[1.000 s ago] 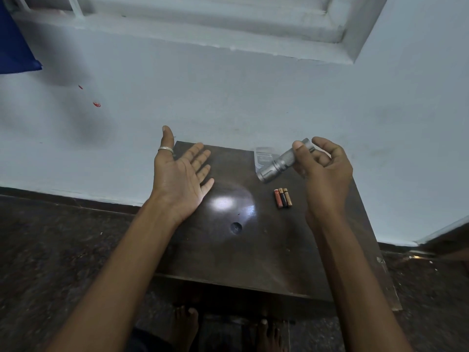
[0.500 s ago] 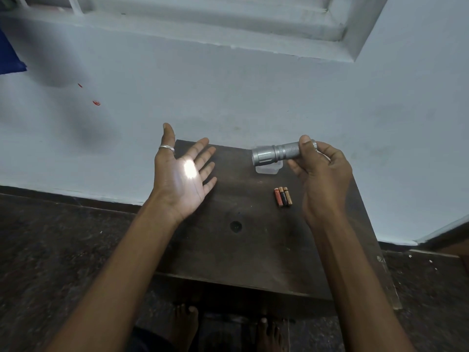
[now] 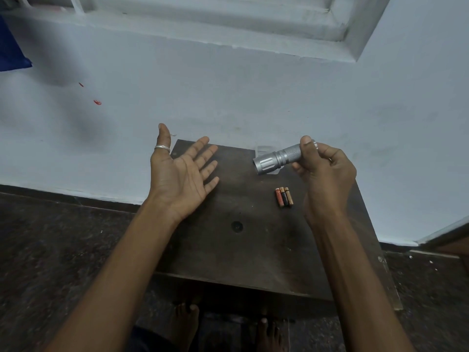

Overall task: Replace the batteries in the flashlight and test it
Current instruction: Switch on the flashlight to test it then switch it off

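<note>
My right hand (image 3: pixel 322 174) grips the tail end of a short silver flashlight (image 3: pixel 278 158), thumb on top. Its head points left and slightly down, toward my left hand. No light spot shows on my palm or the table. My left hand (image 3: pixel 181 174) is held flat, palm up, fingers spread, with a silver ring on the thumb, and holds nothing. Three small batteries (image 3: pixel 284 196), orange and black, lie side by side on the dark wooden table (image 3: pixel 241 250), just below the flashlight.
A small clear plastic container (image 3: pixel 265 149) sits at the table's far edge behind the flashlight. A white wall rises right behind the table, with a window ledge above. Dark stone floor surrounds the table; my bare feet (image 3: pixel 187 318) show under its near edge.
The beam lit the table first, then my left palm; now no light spot is visible. The flashlight head has tilted slightly downward. My left hand has stayed open.
</note>
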### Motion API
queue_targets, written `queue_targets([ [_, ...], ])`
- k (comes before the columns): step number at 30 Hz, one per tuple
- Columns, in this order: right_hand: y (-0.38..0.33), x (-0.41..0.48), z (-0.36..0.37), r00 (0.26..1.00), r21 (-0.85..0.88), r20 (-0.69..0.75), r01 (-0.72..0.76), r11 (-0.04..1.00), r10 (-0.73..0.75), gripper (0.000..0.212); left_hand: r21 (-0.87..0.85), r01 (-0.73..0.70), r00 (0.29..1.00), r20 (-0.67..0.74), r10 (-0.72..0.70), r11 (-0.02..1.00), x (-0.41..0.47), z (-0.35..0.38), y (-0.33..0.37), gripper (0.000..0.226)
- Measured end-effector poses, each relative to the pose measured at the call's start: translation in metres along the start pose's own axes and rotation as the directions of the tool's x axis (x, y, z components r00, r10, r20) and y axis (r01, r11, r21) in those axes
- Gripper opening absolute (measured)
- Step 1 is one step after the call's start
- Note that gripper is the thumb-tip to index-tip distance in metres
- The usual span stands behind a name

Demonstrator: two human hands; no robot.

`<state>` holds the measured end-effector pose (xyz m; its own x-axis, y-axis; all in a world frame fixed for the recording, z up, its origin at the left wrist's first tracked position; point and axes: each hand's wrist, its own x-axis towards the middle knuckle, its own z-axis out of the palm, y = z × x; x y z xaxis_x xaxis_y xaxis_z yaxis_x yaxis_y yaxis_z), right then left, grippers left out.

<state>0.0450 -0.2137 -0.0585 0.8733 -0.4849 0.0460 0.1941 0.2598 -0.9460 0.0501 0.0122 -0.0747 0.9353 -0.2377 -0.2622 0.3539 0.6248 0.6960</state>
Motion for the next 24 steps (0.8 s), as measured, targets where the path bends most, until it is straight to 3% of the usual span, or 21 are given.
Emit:
queue_targets([
  [11, 0.000, 0.000, 0.001, 1.000, 0.043, -0.006, -0.012, 0.999, 0.012, 0.031, 0.009, 0.014, 1.000, -0.019, -0.014, 1.000, 0.001, 0.000, 0.000, 0.095],
  [15, 0.001, -0.001, 0.002, 0.999, 0.027, 0.028, -0.024, 0.999, 0.023, 0.041, 0.178, 0.026, 0.999, -0.036, -0.020, 0.984, 0.002, 0.003, -0.003, 0.083],
  [20, 0.004, -0.007, 0.009, 0.996, -0.085, 0.087, 0.012, 0.996, -0.005, 0.038, 0.580, -0.075, 0.996, -0.002, 0.093, 0.811, 0.001, 0.016, -0.020, 0.049],
  [24, 0.004, -0.014, 0.017, 0.990, -0.170, 0.131, 0.071, 0.983, -0.049, 0.037, 0.723, -0.216, 0.976, 0.143, 0.164, 0.657, 0.001, 0.019, -0.032, 0.045],
])
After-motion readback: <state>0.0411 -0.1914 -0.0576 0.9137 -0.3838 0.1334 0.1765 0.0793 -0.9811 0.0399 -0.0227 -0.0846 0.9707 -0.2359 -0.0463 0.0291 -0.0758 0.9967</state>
